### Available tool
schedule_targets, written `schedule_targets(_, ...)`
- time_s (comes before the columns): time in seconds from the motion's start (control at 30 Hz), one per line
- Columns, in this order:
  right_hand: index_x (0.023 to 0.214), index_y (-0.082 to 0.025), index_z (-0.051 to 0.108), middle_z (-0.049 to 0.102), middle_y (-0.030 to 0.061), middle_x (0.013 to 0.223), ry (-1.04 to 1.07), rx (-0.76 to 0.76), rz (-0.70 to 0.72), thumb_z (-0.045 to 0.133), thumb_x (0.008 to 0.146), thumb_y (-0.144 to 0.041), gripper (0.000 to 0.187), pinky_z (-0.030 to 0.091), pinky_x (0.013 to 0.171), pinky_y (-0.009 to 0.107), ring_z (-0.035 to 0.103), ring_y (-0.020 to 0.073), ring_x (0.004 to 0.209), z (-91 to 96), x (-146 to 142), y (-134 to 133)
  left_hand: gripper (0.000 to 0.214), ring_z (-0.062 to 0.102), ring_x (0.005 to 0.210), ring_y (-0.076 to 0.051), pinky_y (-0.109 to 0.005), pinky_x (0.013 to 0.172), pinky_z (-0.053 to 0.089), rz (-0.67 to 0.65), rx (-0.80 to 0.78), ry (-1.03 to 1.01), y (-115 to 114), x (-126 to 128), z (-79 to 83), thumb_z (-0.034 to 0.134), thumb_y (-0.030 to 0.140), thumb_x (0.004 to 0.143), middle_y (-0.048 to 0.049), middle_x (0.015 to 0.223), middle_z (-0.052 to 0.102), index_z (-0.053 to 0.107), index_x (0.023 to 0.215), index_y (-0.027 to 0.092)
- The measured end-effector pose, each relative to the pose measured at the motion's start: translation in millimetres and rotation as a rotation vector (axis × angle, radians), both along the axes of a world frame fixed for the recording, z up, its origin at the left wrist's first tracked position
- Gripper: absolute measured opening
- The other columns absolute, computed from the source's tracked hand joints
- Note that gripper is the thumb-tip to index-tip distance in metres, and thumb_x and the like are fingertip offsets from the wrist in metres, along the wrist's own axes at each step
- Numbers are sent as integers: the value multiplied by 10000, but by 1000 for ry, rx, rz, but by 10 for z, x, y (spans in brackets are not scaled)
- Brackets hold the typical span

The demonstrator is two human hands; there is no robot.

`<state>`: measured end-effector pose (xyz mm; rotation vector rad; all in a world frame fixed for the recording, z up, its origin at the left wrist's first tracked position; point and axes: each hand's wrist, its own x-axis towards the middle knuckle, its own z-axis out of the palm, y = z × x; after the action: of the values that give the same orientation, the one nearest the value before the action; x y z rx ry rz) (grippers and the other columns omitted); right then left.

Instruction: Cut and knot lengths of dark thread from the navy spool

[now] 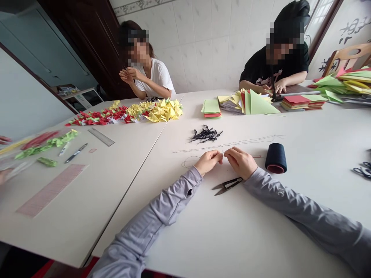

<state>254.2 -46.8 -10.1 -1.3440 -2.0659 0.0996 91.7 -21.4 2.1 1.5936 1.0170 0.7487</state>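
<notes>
Was worn on the head as the sole view, above the near side of the table (pixel 185 239). Faced forward and down, across to the tiled wall (pixel 197 50) at the far side. Framed the left hand (pixel 208 162) and right hand (pixel 241 163) just right of centre, at close range. Also took in the dark door (pixel 78 42), far left, at a slant.

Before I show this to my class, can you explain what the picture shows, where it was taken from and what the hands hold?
No machine here: a head-worn camera looks forward and down at its wearer's left hand and right hand. Their fingertips are pinched; anything held is too small to make out. On the white table lie thread snips, a cone of dark thread and black looped cords. Beyond are folded paper pieces, stacked coloured paper and two other people.
</notes>
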Motion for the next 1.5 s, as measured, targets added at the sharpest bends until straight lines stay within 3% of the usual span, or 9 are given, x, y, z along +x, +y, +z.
schedule_targets(0.13,856,-210,625,622,36,835,-17,-14,-21,376,893,-258,256,372,557,217,538,111,617,-39,36,2,301,273,445,-32,-164,403,211,1,-106,-44,30,-59,0,526,393,792,53,525,361,483,630,143)
schedule_targets(0.23,854,-216,630,631,28,838,-36,-29,-51,384,892,-263,254,366,553,217,549,114,636,-72,76,5,289,422,503,-34,-141,411,297,-7,-168,-78,46,-101,-19,570,378,786,9,629,496,497,661,128)
schedule_targets(0.43,862,-216,644,642,31,847,-76,-53,-97,377,897,-282,277,359,543,226,563,121,642,-116,150,7,269,652,747,-138,-246,634,520,-11,-300,-176,65,-178,-71,619,338,794,-67,815,601,500,723,108)
schedule_targets(0.6,865,-214,653,645,38,858,-98,-54,-103,369,901,-290,296,366,539,232,575,130,657,-163,201,9,272,673,767,-144,-349,820,523,-30,-339,-236,110,-245,-117,616,331,805,-78,798,636,489,725,104)
schedule_targets(0.8,1022,-201,632,611,77,1013,-52,37,-94,367,904,-267,297,412,547,238,566,121,657,-104,193,-121,281,676,797,-150,-345,846,520,-38,-328,-257,118,-270,-128,632,330,793,-84,829,644,494,712,99)
schedule_targets(1.0,1026,-202,634,620,89,954,-89,99,383,491,875,-348,254,459,750,285,549,169,842,-53,108,-319,258,674,798,-136,-293,803,530,3,-330,-186,101,-257,-47,574,318,839,-96,865,636,514,733,91)
schedule_targets(1.1,1014,-200,623,620,93,954,-117,75,496,517,862,-371,252,454,761,301,535,171,848,-113,106,-331,280,674,807,-145,-291,781,539,20,-291,-195,94,-226,-52,570,344,837,-105,888,634,503,724,97)
schedule_targets(1.4,817,-198,453,542,46,757,105,-76,436,435,869,-254,78,437,621,263,487,136,661,-162,80,-398,288,667,827,-143,-280,760,541,53,-226,-190,50,-162,-85,547,373,843,-103,873,640,512,747,104)
schedule_targets(1.5,867,-208,415,541,21,741,307,-173,281,393,883,-248,49,427,585,249,469,108,590,-135,69,-465,299,668,829,-148,-275,749,542,63,-204,-201,29,-157,-79,558,385,831,-93,876,632,496,731,110)
